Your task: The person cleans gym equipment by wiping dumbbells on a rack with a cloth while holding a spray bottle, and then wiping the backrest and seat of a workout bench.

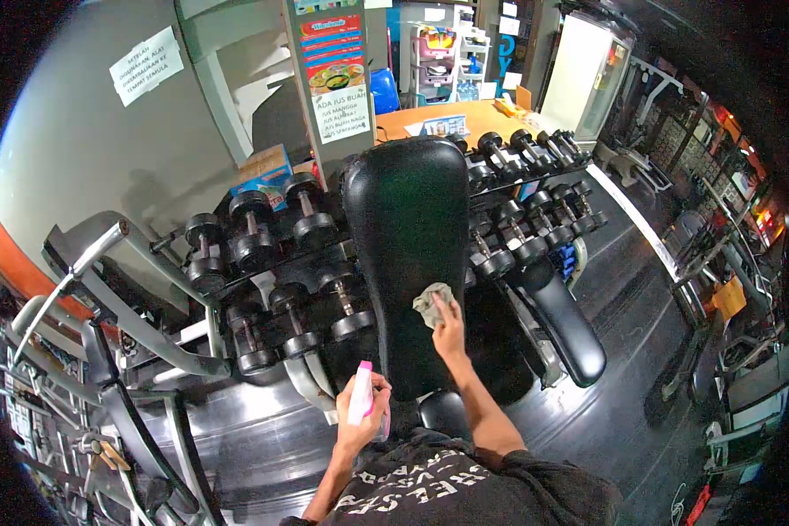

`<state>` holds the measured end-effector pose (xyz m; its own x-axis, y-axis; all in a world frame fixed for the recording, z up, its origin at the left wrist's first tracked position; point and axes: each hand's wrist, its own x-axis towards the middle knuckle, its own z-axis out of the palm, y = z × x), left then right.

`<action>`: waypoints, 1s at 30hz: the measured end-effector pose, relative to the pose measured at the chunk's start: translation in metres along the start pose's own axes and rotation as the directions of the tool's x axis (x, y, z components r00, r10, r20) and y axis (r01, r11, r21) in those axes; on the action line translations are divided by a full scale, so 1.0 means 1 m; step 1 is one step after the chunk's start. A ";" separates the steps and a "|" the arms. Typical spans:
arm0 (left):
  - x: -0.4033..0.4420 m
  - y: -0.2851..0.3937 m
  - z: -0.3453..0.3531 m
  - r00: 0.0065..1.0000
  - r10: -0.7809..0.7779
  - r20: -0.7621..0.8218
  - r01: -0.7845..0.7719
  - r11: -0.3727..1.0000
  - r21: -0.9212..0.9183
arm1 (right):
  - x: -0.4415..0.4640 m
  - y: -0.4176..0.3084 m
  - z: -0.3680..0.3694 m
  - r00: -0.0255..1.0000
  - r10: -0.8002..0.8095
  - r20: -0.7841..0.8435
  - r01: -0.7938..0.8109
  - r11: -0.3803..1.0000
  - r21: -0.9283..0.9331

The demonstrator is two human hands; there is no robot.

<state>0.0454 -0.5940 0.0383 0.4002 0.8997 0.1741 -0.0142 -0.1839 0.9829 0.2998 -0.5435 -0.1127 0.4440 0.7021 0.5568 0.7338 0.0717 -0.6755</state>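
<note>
In the head view, my right hand (pixel 448 331) presses a crumpled greyish cloth (pixel 432 304) against the black padded backrest (pixel 412 237) of a bench, near its right edge. My left hand (pixel 352 430) is wrapped round a white and pink spray bottle (pixel 361 399), held upright in front of my body beside the lower end of the backrest. Part of the bottle is hidden behind my fingers. A smaller black seat pad (pixel 443 412) shows below the backrest, close to my shirt.
Dumbbells stand on a two-tier rack on both sides, such as a left one (pixel 252 232) and a right one (pixel 517 232). A second bench pad (pixel 561 324) is at right. Grey machine frames (pixel 167 307) fill the left. Behind is a wooden desk (pixel 412 118).
</note>
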 end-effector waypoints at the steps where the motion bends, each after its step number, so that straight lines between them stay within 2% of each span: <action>1: 0.000 0.001 0.002 1.000 -0.011 0.002 0.011 0.999 -0.053 | 0.010 -0.001 -0.012 0.995 -0.076 -0.061 0.080 0.995 0.065; 4: 0.003 0.001 0.004 0.999 -0.031 0.042 0.033 0.998 -0.047 | 0.060 -0.021 -0.040 0.939 -0.126 -0.321 0.168 0.980 0.107; 6: 0.004 0.003 0.007 0.999 -0.022 0.036 0.024 0.997 -0.070 | 0.105 -0.045 -0.059 0.880 -0.225 -0.419 0.262 0.964 0.032; 8: 0.004 0.006 0.008 1.000 -0.014 0.028 0.017 0.996 -0.088 | 0.148 -0.062 -0.067 0.861 -0.322 -0.394 0.294 0.947 -0.133; 10: 0.003 0.008 0.007 1.000 -0.010 0.012 0.011 0.998 -0.063 | 0.184 -0.084 -0.070 0.830 -0.478 -0.286 0.383 0.862 -0.332; 11: 0.002 0.009 0.006 1.000 -0.010 0.011 0.010 0.998 -0.061 | 0.193 -0.083 -0.065 0.848 -0.487 -0.209 0.392 0.842 -0.370; 12: 0.001 0.009 0.003 1.000 -0.009 0.012 0.009 0.999 -0.050 | 0.198 -0.081 -0.055 0.848 -0.476 -0.232 0.414 0.869 -0.270; 16: -0.001 0.013 -0.004 0.999 -0.045 -0.014 0.045 0.999 -0.017 | 0.176 -0.038 -0.026 0.828 -0.483 -0.286 0.420 0.871 -0.255; 17: -0.001 0.007 -0.007 0.999 -0.026 -0.029 0.028 0.998 0.052 | 0.160 -0.030 -0.017 0.833 -0.448 -0.325 0.380 0.890 -0.251; 20: 0.002 0.011 -0.008 0.999 0.013 -0.033 -0.012 0.999 0.036 | 0.108 0.006 0.006 0.874 -0.313 -0.373 0.249 0.946 -0.209; 22: 0.004 0.012 -0.004 0.999 0.001 -0.051 -0.001 1.000 0.010 | 0.066 0.027 0.013 0.936 -0.144 -0.320 0.088 0.980 -0.181; 24: 0.006 0.010 -0.001 0.998 -0.003 -0.063 0.001 1.000 -0.021 | 0.038 0.030 0.005 0.960 0.077 -0.268 -0.077 0.997 0.010; 26: 0.008 0.006 0.001 1.000 0.009 -0.004 -0.009 1.000 -0.021 | 0.031 0.038 -0.003 0.920 0.215 -0.327 -0.153 0.967 0.204; 28: 0.009 0.005 0.005 1.000 0.011 0.002 -0.011 0.999 -0.034 | 0.047 0.049 -0.008 0.731 0.568 -0.378 -0.360 0.792 0.493; 30: 0.009 0.005 0.008 1.000 0.009 0.012 -0.009 0.999 -0.045 | 0.089 0.039 -0.026 0.658 0.536 -0.529 -0.201 0.802 0.562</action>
<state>0.0561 -0.5902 0.0438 0.4111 0.8931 0.1824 -0.0588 -0.1738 0.9830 0.3810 -0.4969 -0.0771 0.9574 0.1259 0.2599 0.2099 0.3146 -0.9257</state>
